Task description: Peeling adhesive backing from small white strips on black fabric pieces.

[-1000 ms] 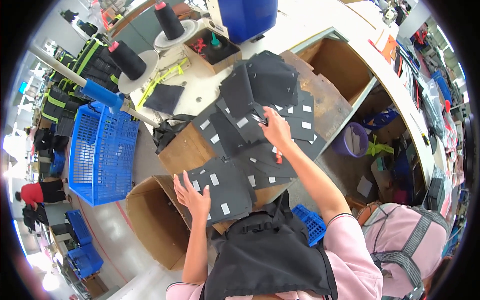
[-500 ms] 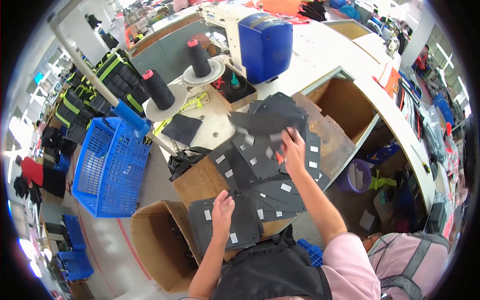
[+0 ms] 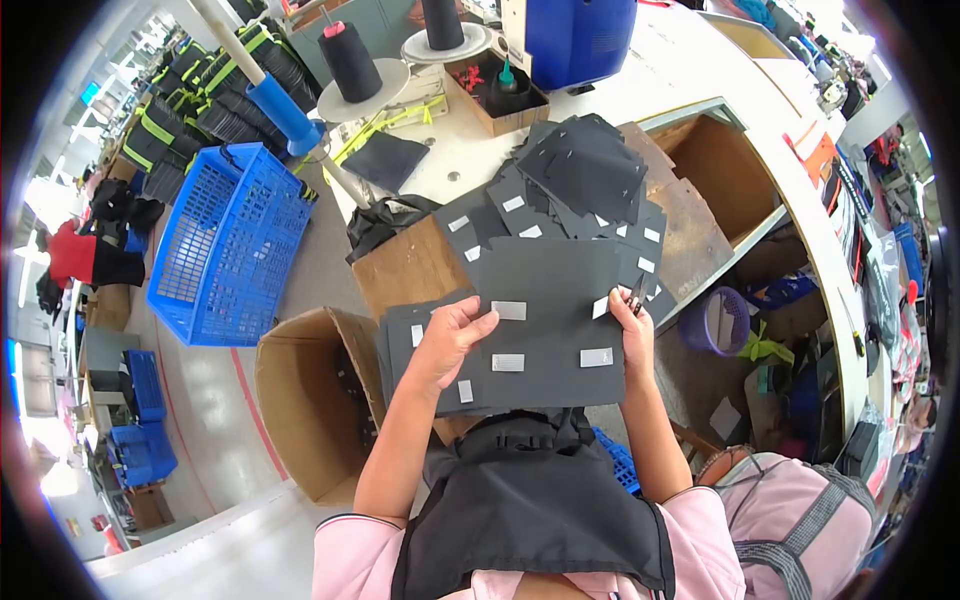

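Note:
A black fabric panel [image 3: 555, 270] with several small white labels is held up close in front of my body. My left hand [image 3: 447, 342] pinches its left edge between thumb and fingers. At the right edge my right hand [image 3: 634, 335] grips the panel beside a white label. A small dark tool [image 3: 638, 298], perhaps thread snips, also sticks up from that hand. Under and left of the held panel lies a stack of similar panels [image 3: 398, 345], partly hidden. Further away, a loose pile of black panels [image 3: 585, 165] covers the board.
A blue plastic crate [image 3: 230, 245] and an open cardboard box [image 3: 310, 400] stand at the left. Ahead are black thread cones [image 3: 352, 65], a blue machine housing [image 3: 575, 40] and a small box with a green-capped bottle [image 3: 507, 85]. A purple bin [image 3: 715, 320] sits under the table at right.
My right hand has brought the panel from over the far pile toward my body. My left hand, earlier above the near stack, has closed on the panel's left edge. The view has shifted.

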Demonstrator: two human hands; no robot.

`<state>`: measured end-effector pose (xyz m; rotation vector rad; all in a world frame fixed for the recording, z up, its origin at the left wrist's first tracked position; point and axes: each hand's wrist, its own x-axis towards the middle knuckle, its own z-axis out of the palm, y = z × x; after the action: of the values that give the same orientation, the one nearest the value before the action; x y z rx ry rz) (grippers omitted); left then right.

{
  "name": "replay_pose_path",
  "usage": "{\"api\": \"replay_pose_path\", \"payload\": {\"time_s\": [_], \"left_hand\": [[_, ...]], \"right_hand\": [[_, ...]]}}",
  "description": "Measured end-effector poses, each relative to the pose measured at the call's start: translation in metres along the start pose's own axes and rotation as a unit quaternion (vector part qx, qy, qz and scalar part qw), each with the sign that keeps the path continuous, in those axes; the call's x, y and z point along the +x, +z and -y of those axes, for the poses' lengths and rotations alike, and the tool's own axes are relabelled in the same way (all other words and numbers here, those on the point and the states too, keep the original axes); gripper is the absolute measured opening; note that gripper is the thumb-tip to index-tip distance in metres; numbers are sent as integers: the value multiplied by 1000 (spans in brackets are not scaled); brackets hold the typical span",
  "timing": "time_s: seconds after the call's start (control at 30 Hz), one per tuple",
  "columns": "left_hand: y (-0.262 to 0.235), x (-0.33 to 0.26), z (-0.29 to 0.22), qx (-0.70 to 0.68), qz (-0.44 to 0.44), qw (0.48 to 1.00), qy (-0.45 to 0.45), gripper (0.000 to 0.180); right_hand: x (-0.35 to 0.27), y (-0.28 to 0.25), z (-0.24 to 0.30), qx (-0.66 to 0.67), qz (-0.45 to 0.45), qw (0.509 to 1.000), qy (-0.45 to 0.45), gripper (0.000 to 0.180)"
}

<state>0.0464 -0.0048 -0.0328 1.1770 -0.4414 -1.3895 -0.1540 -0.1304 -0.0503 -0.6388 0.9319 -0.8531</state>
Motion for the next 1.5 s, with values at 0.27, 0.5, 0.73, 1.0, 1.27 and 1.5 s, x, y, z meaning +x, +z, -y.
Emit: {"api": "replay_pose_path", "payload": {"time_s": [0.27,0.5,0.73,1.0,1.27,1.5], "left_hand": [[19,-25,5,36,-92,994,39,23],[15,-27,-13,333,-49,939,72,25],[40,-36,-31,249,26,967,51,19],[39,-43,-25,244,31,967,72,18],[39,-42,-20,229,24,971,59,17],[44,-41,-21,267,10,961,68,17]], "right_hand": [[-33,-17,-40,6,-8,998,61,16],[-76,-33,-12,-355,16,860,-368,11],[-63,33,20,-460,186,770,-402,33],[-67,29,16,-492,218,735,-413,35],[-64,22,8,-496,179,692,-493,29],[-69,23,8,-490,186,732,-436,27]]}}
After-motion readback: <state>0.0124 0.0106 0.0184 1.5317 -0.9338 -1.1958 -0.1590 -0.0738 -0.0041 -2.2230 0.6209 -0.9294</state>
